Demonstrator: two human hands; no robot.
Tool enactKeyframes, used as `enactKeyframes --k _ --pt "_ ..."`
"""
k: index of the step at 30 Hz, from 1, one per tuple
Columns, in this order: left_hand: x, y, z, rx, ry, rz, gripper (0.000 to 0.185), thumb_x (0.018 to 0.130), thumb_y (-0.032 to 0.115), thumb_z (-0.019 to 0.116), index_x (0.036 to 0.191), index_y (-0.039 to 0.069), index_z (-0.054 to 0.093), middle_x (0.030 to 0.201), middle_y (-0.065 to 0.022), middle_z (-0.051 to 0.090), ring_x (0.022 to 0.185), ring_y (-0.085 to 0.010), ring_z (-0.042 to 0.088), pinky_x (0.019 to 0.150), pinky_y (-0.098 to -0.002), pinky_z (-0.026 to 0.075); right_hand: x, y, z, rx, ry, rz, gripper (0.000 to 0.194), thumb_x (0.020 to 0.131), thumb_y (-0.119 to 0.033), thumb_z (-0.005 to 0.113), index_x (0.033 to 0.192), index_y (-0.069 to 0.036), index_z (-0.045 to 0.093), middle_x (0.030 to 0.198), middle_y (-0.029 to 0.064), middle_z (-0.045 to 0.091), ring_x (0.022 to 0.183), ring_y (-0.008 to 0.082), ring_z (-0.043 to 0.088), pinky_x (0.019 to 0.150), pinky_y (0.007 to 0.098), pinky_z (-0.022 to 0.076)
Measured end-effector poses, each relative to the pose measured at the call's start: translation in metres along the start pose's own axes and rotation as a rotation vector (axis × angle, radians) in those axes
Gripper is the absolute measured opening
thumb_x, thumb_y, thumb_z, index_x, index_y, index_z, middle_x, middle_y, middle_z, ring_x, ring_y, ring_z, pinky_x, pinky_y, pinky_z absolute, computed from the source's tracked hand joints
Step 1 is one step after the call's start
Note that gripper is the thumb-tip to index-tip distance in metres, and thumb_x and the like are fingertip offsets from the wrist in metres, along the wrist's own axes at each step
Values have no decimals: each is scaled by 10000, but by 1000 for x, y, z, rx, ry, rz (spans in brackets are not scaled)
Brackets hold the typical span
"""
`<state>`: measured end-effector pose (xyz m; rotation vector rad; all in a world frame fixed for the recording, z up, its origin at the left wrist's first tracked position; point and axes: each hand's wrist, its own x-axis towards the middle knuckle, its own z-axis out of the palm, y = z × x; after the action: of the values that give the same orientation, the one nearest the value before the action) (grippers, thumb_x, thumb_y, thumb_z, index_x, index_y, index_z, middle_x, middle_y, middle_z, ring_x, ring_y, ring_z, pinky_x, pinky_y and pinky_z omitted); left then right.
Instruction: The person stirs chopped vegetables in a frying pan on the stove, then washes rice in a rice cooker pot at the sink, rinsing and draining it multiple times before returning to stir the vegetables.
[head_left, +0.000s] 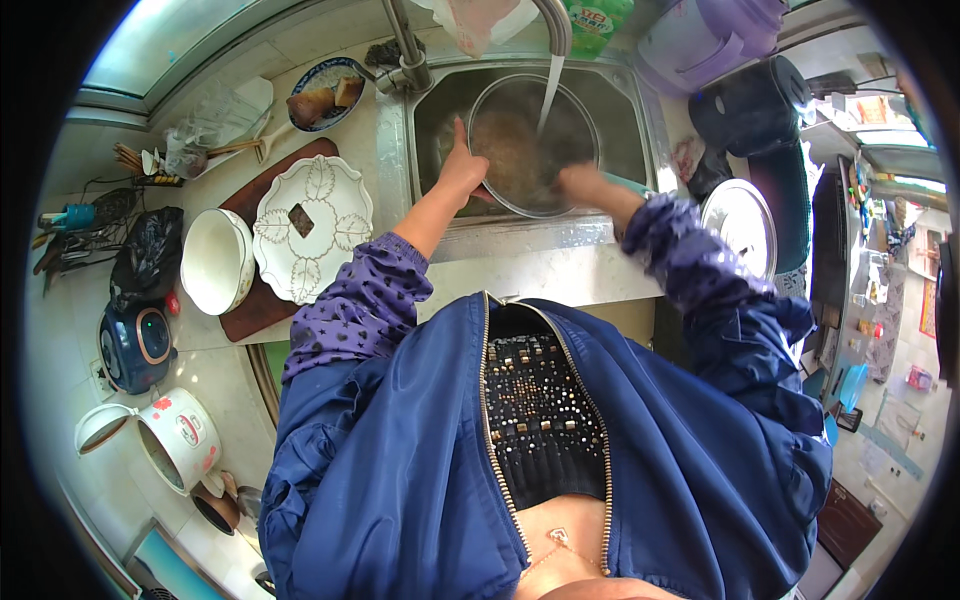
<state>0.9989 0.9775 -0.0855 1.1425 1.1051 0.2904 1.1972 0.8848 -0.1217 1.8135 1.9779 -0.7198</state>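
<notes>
A round metal pot (517, 211) sits in the stainless steel sink (631, 161), with cloudy brownish contents. Water streams from the curved faucet (559, 30) into it. At the pot's left rim, my left hand (463, 171) grips the edge, its thumb or a finger pointing up outside the wall. My right hand (583, 185) is blurred by motion at the lower right of the pot, over or at its rim; whether it holds something cannot be told. Purple patterned sleeve covers show on both forearms.
Left of the sink, a scalloped white plate (341, 199) and stacked bowls (206, 262) rest on a brown board (251, 324). Behind them stands a blue-rimmed dish of food (341, 118). A round metal lid (759, 217), a dark appliance (724, 105) and a purple container (686, 37) are on the right.
</notes>
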Motion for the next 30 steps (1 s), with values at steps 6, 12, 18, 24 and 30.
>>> enactKeyframes --k 6,12,18,24,30 --pt "4 8 -4 5 -42 -64 877 693 -42 414 1383 219 -61 1168 -185 464 727 -307 598 480 -388 547 21 -28 15 159 179 84 160 719 -155 570 810 -59 659 829 133 639 841 309 602 753 367 461" --pt "11 12 -12 31 -51 -80 892 679 -61 419 1385 254 -26 1130 -172 486 711 -291 587 483 -427 543 36 -28 27 635 41 -167 199 730 -136 570 880 -31 648 912 162 629 857 320 586 773 351 456" --pt "11 21 -5 -3 -122 -101 902 670 -73 424 1386 274 -2 1084 -160 506 681 -277 576 494 -430 546 94 39 -26 -528 626 -237 116 694 -111 544 741 -95 648 827 63 601 889 235 543 757 331 444" --pt "12 27 -6 25 -163 -78 900 668 -75 426 1387 267 6 1049 -164 516 675 -273 583 500 -421 548 87 45 -36 -642 546 -493 156 685 -143 544 791 -88 644 857 69 587 852 210 545 754 319 437" --pt "14 11 -5 -77 -144 -99 900 677 -64 430 1386 271 -10 1079 -161 503 683 -273 592 494 -416 544 38 -4 31 14 122 -44 180 769 -100 497 861 -38 638 841 133 618 830 252 580 741 361 462"
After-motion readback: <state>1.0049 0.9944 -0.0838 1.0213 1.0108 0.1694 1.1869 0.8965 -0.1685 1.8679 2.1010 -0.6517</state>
